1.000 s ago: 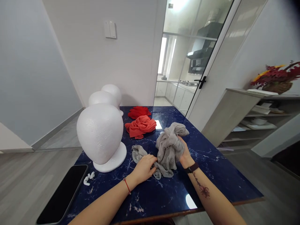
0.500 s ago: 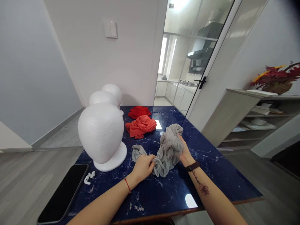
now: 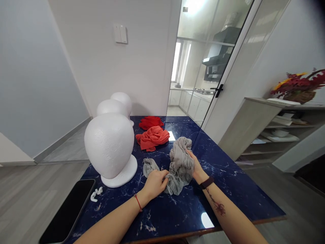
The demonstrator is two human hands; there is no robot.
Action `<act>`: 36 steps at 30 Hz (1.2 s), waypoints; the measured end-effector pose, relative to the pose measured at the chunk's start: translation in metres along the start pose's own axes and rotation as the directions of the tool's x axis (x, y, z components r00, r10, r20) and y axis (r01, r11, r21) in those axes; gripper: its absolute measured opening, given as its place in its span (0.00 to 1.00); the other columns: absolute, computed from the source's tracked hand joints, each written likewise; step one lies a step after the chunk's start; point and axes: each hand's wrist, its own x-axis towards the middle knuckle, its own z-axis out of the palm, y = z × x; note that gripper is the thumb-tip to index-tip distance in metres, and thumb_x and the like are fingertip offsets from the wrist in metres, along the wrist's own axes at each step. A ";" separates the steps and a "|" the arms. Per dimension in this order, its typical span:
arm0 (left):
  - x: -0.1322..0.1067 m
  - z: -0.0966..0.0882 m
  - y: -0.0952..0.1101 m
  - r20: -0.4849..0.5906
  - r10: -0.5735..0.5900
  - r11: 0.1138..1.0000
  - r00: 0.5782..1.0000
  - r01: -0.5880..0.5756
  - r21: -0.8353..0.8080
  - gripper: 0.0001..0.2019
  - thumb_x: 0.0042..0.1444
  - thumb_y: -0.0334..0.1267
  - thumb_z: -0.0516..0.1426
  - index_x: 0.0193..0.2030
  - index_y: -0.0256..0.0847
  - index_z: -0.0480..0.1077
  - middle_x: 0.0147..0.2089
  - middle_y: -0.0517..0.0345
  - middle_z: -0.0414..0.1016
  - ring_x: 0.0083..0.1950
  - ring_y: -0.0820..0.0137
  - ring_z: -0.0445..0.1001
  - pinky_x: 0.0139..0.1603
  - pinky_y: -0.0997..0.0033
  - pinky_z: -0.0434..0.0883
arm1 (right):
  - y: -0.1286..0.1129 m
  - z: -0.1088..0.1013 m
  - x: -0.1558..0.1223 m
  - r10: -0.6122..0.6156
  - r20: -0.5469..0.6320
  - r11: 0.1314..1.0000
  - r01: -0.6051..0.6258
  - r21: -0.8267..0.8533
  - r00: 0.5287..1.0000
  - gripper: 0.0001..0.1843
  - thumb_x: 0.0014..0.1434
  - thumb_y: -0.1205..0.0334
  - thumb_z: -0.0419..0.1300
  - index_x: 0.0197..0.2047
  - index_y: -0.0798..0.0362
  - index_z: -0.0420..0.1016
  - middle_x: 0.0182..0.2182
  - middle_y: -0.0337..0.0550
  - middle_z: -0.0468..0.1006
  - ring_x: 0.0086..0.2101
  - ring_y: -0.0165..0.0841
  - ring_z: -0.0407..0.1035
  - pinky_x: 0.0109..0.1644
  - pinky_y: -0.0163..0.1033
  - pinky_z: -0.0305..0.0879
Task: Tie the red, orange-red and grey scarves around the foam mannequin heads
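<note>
A crumpled grey scarf (image 3: 180, 164) lies bunched on the dark blue marbled table (image 3: 223, 183). My left hand (image 3: 155, 184) is closed on its narrower part, and one end sticks out beyond the knuckles. On the scarf's right side, my right hand (image 3: 196, 166) holds the thick bundle, its fingers partly hidden by folds. Farther back sit an orange-red scarf (image 3: 152, 138) and a bright red cloth (image 3: 150, 122), both crumpled. To the left stands a white foam head (image 3: 109, 145) on a round base, with two more foam heads (image 3: 111, 106) behind it.
A black phone (image 3: 69, 210) lies at the table's left edge, with small white earbuds (image 3: 96, 194) beside it. Behind the table are a wall and a glass door (image 3: 195, 67). At right stands a shelf unit (image 3: 254, 125) with a flower basket (image 3: 297, 89) on top.
My right hand has shifted a little to the left, pressing the thick part of the grey scarf closer to my left hand. The left hand has barely moved.
</note>
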 end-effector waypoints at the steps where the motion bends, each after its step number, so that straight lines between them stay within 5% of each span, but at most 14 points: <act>1: 0.000 0.000 0.000 0.000 0.000 1.000 1.000 0.000 0.001 0.13 0.56 0.32 0.50 0.44 0.41 0.72 0.37 0.55 0.79 0.36 0.66 0.73 0.39 0.69 0.65 | 0.000 0.000 0.000 0.013 -0.005 1.000 -0.013 0.008 1.000 0.11 0.56 0.58 0.55 0.40 0.52 0.75 0.35 0.43 0.81 0.47 0.39 0.72 0.55 0.47 0.66; 23: 0.000 0.002 -0.002 0.022 0.013 1.000 1.000 -0.012 -0.016 0.12 0.56 0.33 0.50 0.43 0.42 0.72 0.36 0.56 0.78 0.36 0.66 0.73 0.39 0.70 0.65 | 0.005 0.004 0.000 0.057 -0.004 0.998 -0.057 0.005 0.998 0.16 0.56 0.57 0.56 0.46 0.53 0.73 0.39 0.44 0.81 0.47 0.38 0.72 0.55 0.45 0.65; 36: -0.001 0.002 -0.001 0.013 0.022 1.000 1.000 -0.022 0.006 0.12 0.56 0.33 0.50 0.42 0.42 0.72 0.34 0.56 0.77 0.34 0.66 0.73 0.38 0.70 0.64 | 0.005 0.003 0.000 0.023 0.007 0.999 -0.023 -0.028 1.000 0.12 0.54 0.56 0.58 0.39 0.52 0.76 0.36 0.44 0.81 0.47 0.38 0.72 0.55 0.44 0.66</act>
